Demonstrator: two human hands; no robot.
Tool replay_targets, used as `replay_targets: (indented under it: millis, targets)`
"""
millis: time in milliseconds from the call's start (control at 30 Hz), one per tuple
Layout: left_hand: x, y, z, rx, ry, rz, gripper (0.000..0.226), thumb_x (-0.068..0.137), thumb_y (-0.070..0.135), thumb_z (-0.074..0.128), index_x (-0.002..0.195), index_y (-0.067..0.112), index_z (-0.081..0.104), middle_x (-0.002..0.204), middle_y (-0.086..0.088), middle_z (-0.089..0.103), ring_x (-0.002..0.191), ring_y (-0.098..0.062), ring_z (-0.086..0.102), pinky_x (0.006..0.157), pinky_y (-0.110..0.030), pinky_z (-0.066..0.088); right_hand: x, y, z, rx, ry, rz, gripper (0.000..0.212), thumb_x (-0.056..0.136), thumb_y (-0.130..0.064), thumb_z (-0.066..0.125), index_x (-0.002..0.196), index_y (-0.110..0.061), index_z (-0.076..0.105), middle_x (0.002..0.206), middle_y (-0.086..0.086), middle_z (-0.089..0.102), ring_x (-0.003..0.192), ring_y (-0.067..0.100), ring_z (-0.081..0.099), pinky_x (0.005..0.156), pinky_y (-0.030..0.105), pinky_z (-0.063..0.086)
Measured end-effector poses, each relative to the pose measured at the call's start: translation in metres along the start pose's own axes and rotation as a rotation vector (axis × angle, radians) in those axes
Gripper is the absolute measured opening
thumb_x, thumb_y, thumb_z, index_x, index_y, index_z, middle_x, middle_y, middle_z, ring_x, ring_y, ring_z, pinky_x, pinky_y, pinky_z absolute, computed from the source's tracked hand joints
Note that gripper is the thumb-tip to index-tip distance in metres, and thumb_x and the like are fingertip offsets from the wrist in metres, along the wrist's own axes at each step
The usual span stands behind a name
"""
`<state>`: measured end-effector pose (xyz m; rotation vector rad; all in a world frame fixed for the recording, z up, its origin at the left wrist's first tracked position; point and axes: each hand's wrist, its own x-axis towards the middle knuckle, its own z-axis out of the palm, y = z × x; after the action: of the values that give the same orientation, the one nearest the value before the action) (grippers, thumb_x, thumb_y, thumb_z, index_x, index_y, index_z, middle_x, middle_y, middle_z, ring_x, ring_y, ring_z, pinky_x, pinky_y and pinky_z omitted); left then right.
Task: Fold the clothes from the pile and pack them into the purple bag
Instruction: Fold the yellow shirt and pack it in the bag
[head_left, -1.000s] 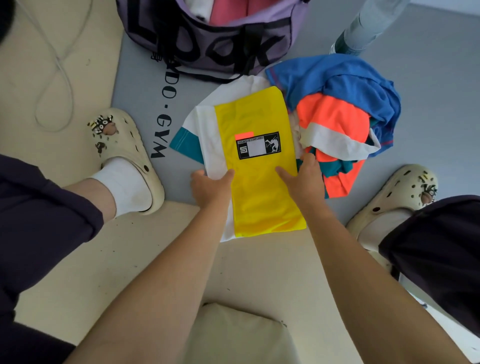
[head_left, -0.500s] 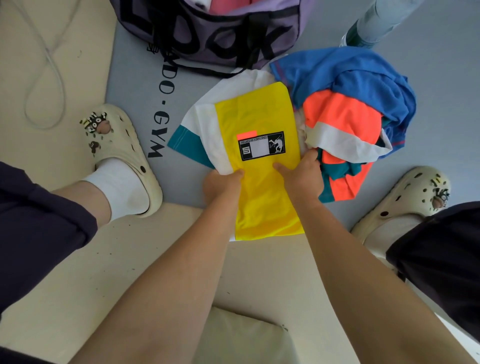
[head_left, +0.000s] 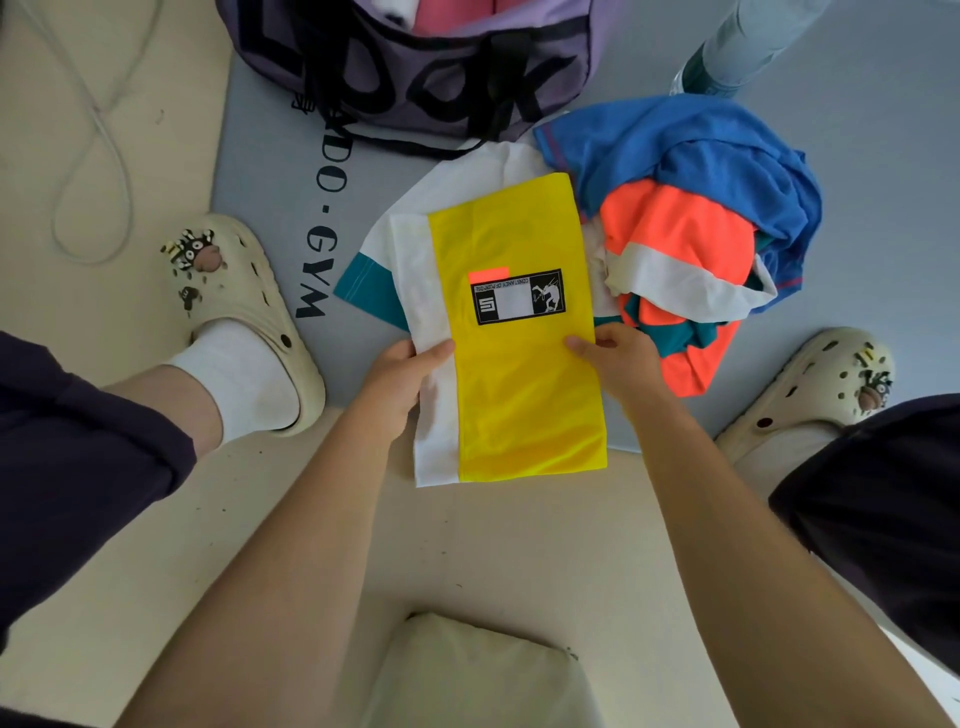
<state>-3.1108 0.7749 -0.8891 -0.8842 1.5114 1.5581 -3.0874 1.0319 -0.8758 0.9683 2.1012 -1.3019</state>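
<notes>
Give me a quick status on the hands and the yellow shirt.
Left hand and right hand both grip the yellow shirt by its sides. Shirt half folded, not bagged. Purple bag open beyond; clothes pile beside it.

Floor mat (head_left: 857, 171) under bag (head_left: 415, 78), clothes (head_left: 701, 218).

shirt patch (head_left: 518, 297): "CONSTANCY OF PURPOSE" | mat (head_left: 270, 171): "DO·GYM" | purple bag (head_left: 415, 78): large black letters, unreadable

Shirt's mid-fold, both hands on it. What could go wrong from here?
1. The teal sleeve sticks out left of the yellow shirt; it could flop loose when lifted.
2. The left hand and right hand grip only the side edges, so the fold may sag open.
3. The pile touches the shirt and could drag along toward the bag.
</notes>
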Motion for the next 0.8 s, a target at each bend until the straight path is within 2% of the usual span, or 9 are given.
replay_targets:
  millis: [67, 133, 267, 400, 500, 567, 633, 700, 800]
  targets:
    - [0.001, 0.000, -0.003, -0.008, -0.048, -0.016, 0.023, 0.092, 0.026, 0.067, 0.114, 0.023, 0.063, 0.118, -0.002, 0.070, 0.111, -0.024, 0.064, 0.096, -0.041, 0.049, 0.001, -0.002, 0.001, 0.072, -0.029, 0.023, 0.038, 0.087, -0.029, 0.071, 0.096, 0.008, 0.066, 0.100, 0.026, 0.068, 0.078, 0.026, 0.059, 0.073, 0.040, 0.051]
    - [0.003, 0.000, -0.004, -0.008, -0.062, -0.018, 0.025, 0.091, 0.022, 0.068, 0.115, 0.023, 0.062, 0.119, -0.002, 0.069, 0.112, -0.024, 0.063, 0.096, -0.042, 0.049, 0.003, -0.006, 0.003, 0.128, -0.061, 0.037, 0.037, 0.089, -0.033, 0.069, 0.101, 0.002, 0.068, 0.109, 0.024, 0.068, 0.094, 0.034, 0.068, 0.088, 0.050, 0.054]
    - [0.008, -0.001, -0.008, -0.044, 0.059, -0.017, 0.031, 0.087, 0.016, 0.073, 0.116, 0.016, 0.062, 0.115, -0.006, 0.070, 0.107, -0.028, 0.065, 0.095, -0.047, 0.052, 0.011, -0.003, 0.002, 0.326, -0.198, 0.098, 0.014, 0.091, -0.027, 0.067, 0.102, -0.019, 0.070, 0.108, 0.006, 0.073, 0.101, 0.024, 0.070, 0.081, 0.037, 0.058]
    - [0.009, -0.003, -0.015, -0.066, 0.052, -0.008, 0.041, 0.083, 0.013, 0.075, 0.120, 0.012, 0.059, 0.116, -0.010, 0.069, 0.110, -0.031, 0.065, 0.096, -0.049, 0.052, 0.017, 0.002, -0.006, 0.469, -0.316, 0.103, 0.017, 0.092, -0.012, 0.064, 0.108, -0.017, 0.065, 0.114, 0.005, 0.070, 0.099, 0.018, 0.069, 0.082, 0.033, 0.056]
    - [0.009, 0.002, -0.018, -0.075, 0.051, 0.057, 0.058, 0.080, 0.009, 0.077, 0.131, 0.017, 0.051, 0.120, -0.006, 0.068, 0.110, -0.027, 0.065, 0.093, -0.047, 0.054, 0.016, -0.002, -0.006, 0.347, -0.254, 0.034, 0.019, 0.090, -0.008, 0.066, 0.108, -0.013, 0.060, 0.107, 0.004, 0.070, 0.089, 0.010, 0.070, 0.079, 0.030, 0.059]
    - [0.009, 0.005, -0.022, -0.094, 0.083, 0.107, 0.070, 0.079, 0.005, 0.077, 0.136, 0.029, 0.045, 0.115, -0.001, 0.070, 0.108, -0.024, 0.066, 0.091, -0.045, 0.054, 0.013, -0.007, -0.006, 0.196, -0.143, -0.039, 0.030, 0.087, -0.009, 0.071, 0.110, -0.011, 0.051, 0.097, -0.001, 0.067, 0.074, 0.000, 0.068, 0.066, 0.023, 0.059]
    - [0.008, 0.009, -0.025, -0.066, 0.105, 0.160, 0.078, 0.081, 0.003, 0.075, 0.136, 0.044, 0.037, 0.109, 0.002, 0.073, 0.107, -0.018, 0.067, 0.090, -0.039, 0.052, 0.010, -0.008, -0.005, 0.085, -0.062, -0.129, 0.043, 0.085, -0.008, 0.073, 0.114, -0.010, 0.041, 0.096, 0.007, 0.064, 0.076, 0.010, 0.066, 0.066, 0.031, 0.059]
    - [0.005, 0.011, -0.027, 0.039, 0.110, 0.236, 0.076, 0.084, 0.002, 0.072, 0.129, 0.051, 0.036, 0.107, 0.007, 0.073, 0.104, -0.010, 0.067, 0.089, -0.031, 0.052, 0.006, -0.008, -0.003, 0.039, -0.027, -0.208, 0.047, 0.085, -0.005, 0.072, 0.116, -0.012, 0.037, 0.099, 0.017, 0.063, 0.074, 0.020, 0.061, 0.067, 0.037, 0.055]
    - [0.000, 0.015, -0.022, 0.193, 0.073, 0.358, 0.058, 0.086, 0.001, 0.068, 0.116, 0.046, 0.046, 0.110, 0.008, 0.068, 0.098, -0.007, 0.067, 0.084, -0.026, 0.052, 0.000, -0.010, -0.003, 0.124, -0.009, -0.228, 0.044, 0.086, 0.002, 0.067, 0.111, -0.021, 0.039, 0.099, 0.020, 0.063, 0.072, 0.019, 0.057, 0.063, 0.035, 0.052]
